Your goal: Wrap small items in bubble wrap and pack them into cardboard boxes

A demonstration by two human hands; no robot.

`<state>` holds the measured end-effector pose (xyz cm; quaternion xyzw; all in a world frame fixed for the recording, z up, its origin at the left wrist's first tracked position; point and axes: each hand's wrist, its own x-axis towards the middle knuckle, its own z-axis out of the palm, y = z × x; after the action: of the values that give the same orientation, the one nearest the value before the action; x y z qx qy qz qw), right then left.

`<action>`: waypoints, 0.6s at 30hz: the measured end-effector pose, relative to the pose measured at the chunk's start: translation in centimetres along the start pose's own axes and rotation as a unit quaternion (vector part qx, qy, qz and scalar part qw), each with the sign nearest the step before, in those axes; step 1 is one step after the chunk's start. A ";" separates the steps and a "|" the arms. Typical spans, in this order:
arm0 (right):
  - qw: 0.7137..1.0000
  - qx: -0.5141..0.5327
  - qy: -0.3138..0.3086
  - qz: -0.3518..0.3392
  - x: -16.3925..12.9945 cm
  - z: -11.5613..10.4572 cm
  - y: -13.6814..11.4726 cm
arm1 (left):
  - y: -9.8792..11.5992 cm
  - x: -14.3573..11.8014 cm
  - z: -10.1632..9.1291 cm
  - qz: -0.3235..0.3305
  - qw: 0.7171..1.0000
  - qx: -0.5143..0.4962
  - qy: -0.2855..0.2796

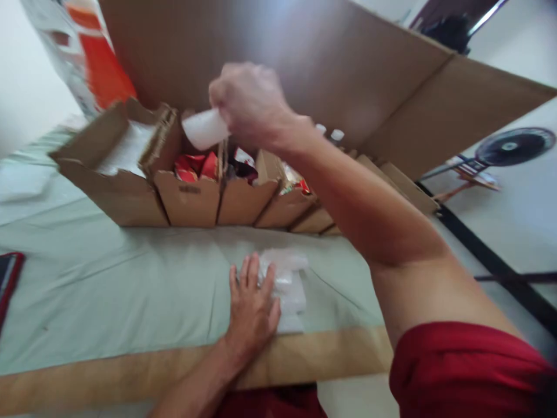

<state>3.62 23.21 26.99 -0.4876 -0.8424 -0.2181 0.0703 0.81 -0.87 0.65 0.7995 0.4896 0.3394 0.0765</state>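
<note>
My right hand (250, 101) is raised over the row of cardboard bins, its fingers closed on a white piece (204, 129), rounded like a roll; blur hides exactly what it is. Below that piece, red packets (196, 166) lie in the second bin (187, 200). On the green cloth near the front edge, my left hand (253, 305) rests palm down with fingers spread. It touches the left side of a few clear plastic pieces (289, 293) that look like bubble wrap.
The leftmost bin (130, 200) holds clear wrap sheets (129, 148). Dark packets (244, 165) fill part of the third bin. A tall cardboard panel (304, 64) stands behind the bins. A red-edged device (9, 278) lies at far left; a fan (509, 146) stands at right.
</note>
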 end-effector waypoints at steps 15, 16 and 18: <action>0.950 0.301 -0.077 -0.040 -33.6 8.3 1.2 | -1.1 -0.1 -0.4 0.042 0.998 -0.002 0.037; 0.946 0.314 -0.075 -0.030 -33.3 7.7 1.2 | -1.1 0.0 -0.2 0.035 0.999 0.003 0.024; 0.944 0.322 -0.071 -0.026 -32.6 6.7 0.6 | -0.9 -0.1 0.2 0.031 0.999 0.007 0.023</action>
<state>21.56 0.64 10.42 -0.4315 -0.8827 0.0990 0.1579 0.23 -0.41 0.02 0.8071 0.4683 0.3561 0.0490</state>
